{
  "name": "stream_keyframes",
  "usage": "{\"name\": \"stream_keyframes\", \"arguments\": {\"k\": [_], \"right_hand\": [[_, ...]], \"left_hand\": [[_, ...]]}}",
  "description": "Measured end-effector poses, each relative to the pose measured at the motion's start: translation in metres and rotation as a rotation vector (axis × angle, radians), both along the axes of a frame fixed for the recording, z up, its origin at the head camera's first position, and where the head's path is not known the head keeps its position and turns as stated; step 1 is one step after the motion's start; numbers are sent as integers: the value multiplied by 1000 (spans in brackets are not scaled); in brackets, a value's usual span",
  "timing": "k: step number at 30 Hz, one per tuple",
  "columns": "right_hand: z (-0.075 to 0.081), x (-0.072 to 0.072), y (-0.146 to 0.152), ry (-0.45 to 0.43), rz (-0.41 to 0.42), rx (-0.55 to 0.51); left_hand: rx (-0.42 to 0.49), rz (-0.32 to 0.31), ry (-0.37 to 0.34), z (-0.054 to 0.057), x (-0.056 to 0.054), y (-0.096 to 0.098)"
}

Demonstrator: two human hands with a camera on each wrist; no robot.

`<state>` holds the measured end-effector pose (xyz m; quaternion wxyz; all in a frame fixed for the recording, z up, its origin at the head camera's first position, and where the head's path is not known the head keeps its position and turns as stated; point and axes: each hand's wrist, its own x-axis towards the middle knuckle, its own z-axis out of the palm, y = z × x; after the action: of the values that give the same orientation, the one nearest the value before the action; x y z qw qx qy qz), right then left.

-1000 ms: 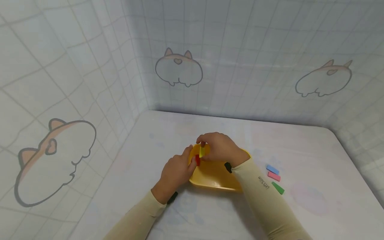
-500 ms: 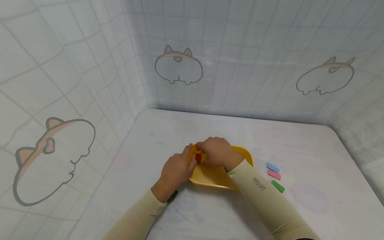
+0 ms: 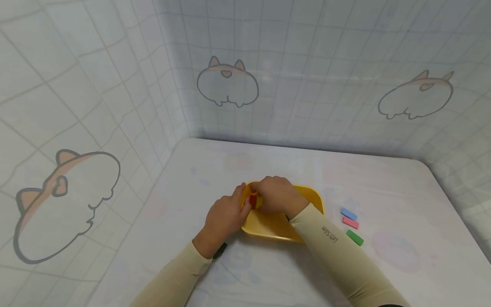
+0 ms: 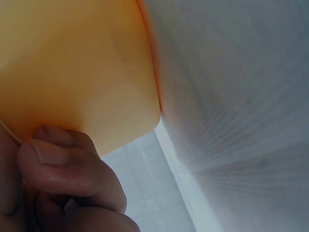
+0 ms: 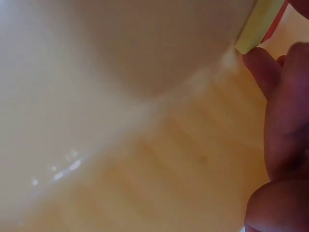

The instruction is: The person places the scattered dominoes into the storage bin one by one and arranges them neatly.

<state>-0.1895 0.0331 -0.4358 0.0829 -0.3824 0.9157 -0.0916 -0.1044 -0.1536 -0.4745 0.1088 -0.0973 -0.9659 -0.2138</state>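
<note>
A yellow plastic basin [image 3: 268,228] stands on the table, and my left hand [image 3: 226,217] grips its left side. In the left wrist view, the fingers [image 4: 72,166] curl against the basin's outer wall, while the thumb reaches over the rim. A small red block [image 3: 253,201] stands inside, beside the thumb tip. Reaching into the basin, my right hand [image 3: 278,196] holds a small yellow block [image 3: 259,201] next to the red one. The right wrist view shows the yellow block [image 5: 258,29] upright by a fingertip, with red behind it; the rest of the grip is hidden.
Right of the basin, a blue block [image 3: 348,214], a pink block [image 3: 350,222] and a green block [image 3: 354,237] lie flat on the white table [image 3: 402,204]. Grid-patterned curtains [image 3: 307,85] with animal drawings stand behind and at the sides.
My right hand has lowered into the basin, bringing the yellow block down against the red one. The left hand has stayed at the basin's left side.
</note>
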Motion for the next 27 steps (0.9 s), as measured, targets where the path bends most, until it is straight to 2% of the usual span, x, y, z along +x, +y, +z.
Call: {"name": "stream_keyframes", "arguments": {"k": [8,16,27], "right_hand": [[-2,-1,1,-23,-16,-18],[-7,-3,1,-6,-4,-18],[-2,-2,2,-41,-11,-30]], "left_hand": [[21,6,-9,3,0,1],[28,27,-76,3,1,2],[41,11,-58,4,0,2]]}}
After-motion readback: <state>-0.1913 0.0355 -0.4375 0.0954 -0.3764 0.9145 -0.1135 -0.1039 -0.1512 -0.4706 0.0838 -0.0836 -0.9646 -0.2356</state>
